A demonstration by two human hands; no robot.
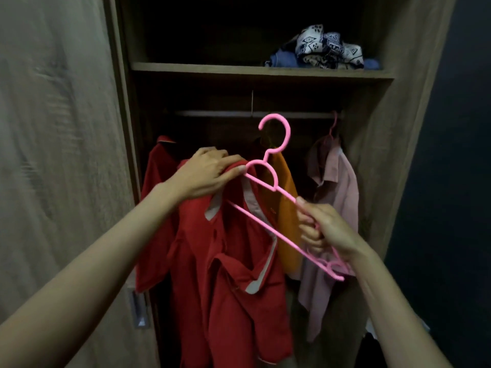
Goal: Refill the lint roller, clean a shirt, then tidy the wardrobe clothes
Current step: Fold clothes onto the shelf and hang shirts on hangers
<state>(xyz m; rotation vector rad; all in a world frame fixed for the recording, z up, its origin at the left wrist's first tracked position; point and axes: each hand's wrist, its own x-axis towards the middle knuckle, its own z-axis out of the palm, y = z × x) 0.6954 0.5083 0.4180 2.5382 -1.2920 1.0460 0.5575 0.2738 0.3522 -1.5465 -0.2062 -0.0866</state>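
One pink hanger (pixel 265 227), hook up, bar slanting down-right, right hand (pixel 326 229) gripping it, left hand (pixel 204 173) gripping red shirt (pixel 239 288) collar

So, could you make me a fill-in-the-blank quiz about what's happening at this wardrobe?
The right hand grips a ____ plastic hanger.
The left hand holds a ____ shirt by its collar.
Patterned clothes lie on the ____ above the rail.
Behind the hanger hangs an ____ garment.
Missing words: pink, red, shelf, orange.
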